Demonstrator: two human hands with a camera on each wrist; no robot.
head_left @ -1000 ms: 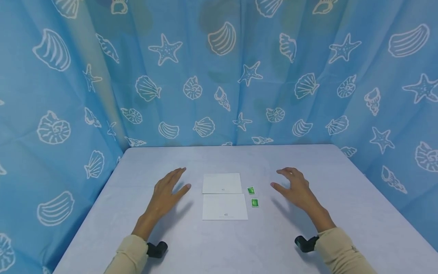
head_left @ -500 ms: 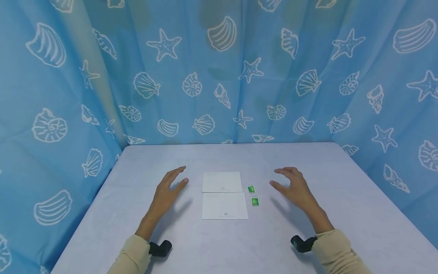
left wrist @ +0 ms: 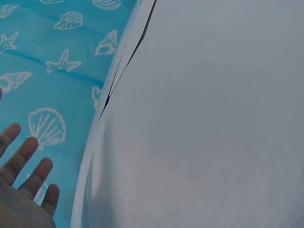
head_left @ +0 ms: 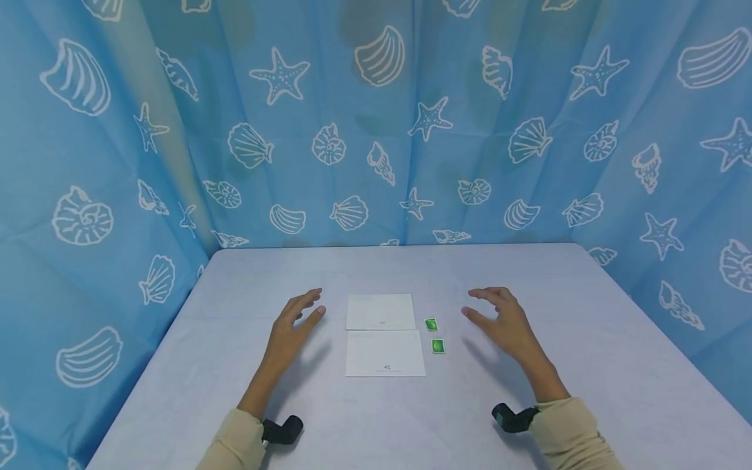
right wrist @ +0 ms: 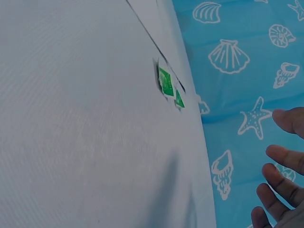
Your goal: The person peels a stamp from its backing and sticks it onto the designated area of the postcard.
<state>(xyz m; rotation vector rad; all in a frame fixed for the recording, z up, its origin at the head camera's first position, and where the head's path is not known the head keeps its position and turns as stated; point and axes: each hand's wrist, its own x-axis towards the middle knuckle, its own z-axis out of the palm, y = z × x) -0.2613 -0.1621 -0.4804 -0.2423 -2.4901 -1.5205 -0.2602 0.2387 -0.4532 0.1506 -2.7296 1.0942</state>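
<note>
Two flat white paper rectangles lie on the table, the smaller one (head_left: 380, 311) just behind the larger one (head_left: 385, 349). Each bears a small printed mark near its front edge; whether they are cards or envelopes I cannot tell. Right of them lie two small green stamps with white edges, a far stamp (head_left: 431, 324) and a near stamp (head_left: 438, 346). My left hand (head_left: 292, 333) hovers left of the papers, fingers relaxed and spread, holding nothing. On the other side, my right hand (head_left: 506, 326) hovers right of the stamps, thumb and fingers apart, touching nothing.
A white cloth covers the table (head_left: 376, 418). Blue curtains (head_left: 376, 163) with shell and starfish prints stand along its back and both sides. Dark wrist devices sit at the left cuff (head_left: 283, 431) and the right cuff (head_left: 514, 418).
Both forearms have drifted slightly inward, and the left hand's fingers have drawn a little closer to the thumb. The head view has tilted slightly. Papers and stamps lie as before.
</note>
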